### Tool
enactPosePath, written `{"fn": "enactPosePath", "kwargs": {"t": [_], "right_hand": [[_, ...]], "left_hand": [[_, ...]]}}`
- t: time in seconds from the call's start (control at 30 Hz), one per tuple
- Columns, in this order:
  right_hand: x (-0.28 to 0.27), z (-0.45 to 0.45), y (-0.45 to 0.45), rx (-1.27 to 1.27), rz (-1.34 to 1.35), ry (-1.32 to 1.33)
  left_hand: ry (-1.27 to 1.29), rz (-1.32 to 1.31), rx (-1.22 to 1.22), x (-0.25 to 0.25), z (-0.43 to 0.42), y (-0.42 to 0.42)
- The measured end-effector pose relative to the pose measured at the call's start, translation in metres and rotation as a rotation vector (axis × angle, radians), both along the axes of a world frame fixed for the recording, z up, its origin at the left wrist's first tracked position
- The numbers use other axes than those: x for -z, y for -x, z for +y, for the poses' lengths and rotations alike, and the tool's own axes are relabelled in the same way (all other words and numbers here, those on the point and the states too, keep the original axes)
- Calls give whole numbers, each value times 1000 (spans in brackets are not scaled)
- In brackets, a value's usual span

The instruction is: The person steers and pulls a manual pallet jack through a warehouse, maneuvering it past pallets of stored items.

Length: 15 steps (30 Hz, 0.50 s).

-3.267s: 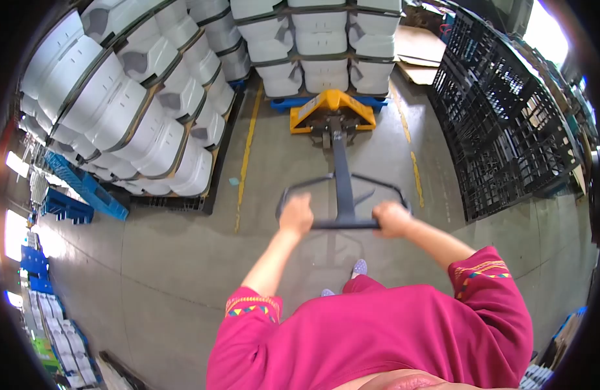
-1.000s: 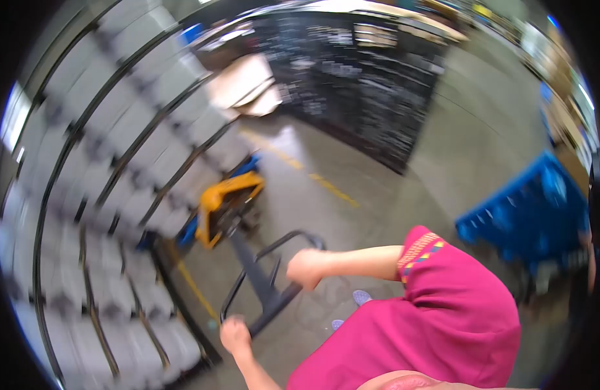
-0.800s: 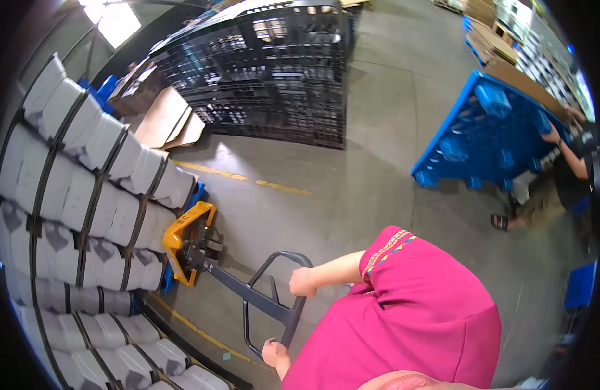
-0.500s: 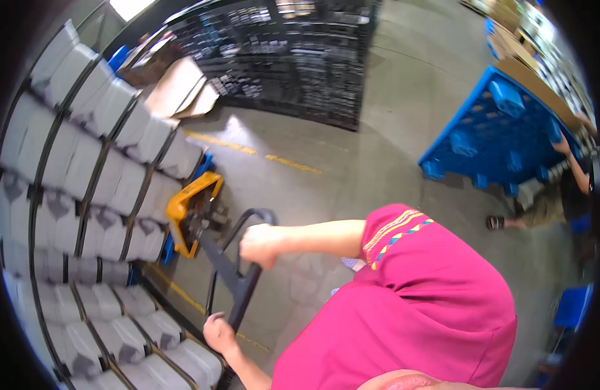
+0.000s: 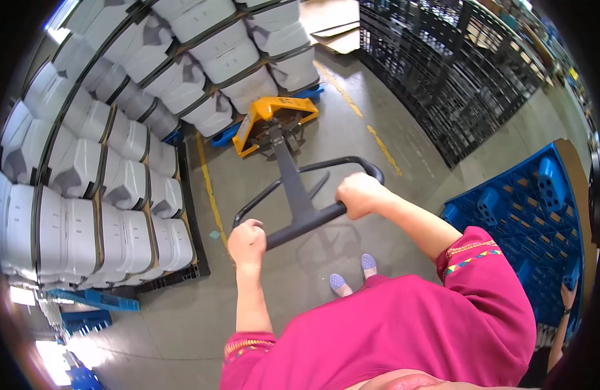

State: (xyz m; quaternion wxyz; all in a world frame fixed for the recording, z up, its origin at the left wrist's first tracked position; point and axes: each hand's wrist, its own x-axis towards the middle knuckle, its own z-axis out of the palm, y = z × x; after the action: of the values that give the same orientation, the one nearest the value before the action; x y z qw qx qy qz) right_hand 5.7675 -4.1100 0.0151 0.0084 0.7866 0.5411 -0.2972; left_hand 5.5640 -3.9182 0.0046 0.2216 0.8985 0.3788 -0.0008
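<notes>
We had it, left hand (image 5: 246,243) and right hand (image 5: 360,195) both wrapped round the handle bar (image 5: 290,234), well back from the white stack (image 5: 226,55); the pallet jack (image 5: 267,110) sat ahead at that stack's foot, its long shaft (image 5: 289,170) running from our grip toward the stack, neither hand clearly nearer

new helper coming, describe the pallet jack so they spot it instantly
Find the tall white stacks ahead. At their foot, between two yellow floor lines, is the pallet jack, its dark handle gripped by the left hand and right hand. Its yellow frame stands out from the nearby blue pallet and black lattice.
</notes>
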Motion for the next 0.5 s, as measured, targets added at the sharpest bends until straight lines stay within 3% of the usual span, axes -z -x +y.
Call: {"fn": "enactPosePath", "kwargs": {"t": [0.07,0.2,0.27,0.33,0.43,0.5], "right_hand": [[27,-12,19,-58,8,146],[138,-83,84,-115,104,214],[142,-83,85,-151,91,250],[109,-64,68,-116,75,291],[29,-18,31,-41,-26,90],[-5,9,4,13,-73,-55]], "left_hand": [[47,134,34,43,-9,25],[204,350,-19,127,-77,83],[204,339,37,147,-78,88],[169,300,72,123,-61,76],[-29,23,116,51,-13,42],[-32,-63,13,5,10,8]]}}
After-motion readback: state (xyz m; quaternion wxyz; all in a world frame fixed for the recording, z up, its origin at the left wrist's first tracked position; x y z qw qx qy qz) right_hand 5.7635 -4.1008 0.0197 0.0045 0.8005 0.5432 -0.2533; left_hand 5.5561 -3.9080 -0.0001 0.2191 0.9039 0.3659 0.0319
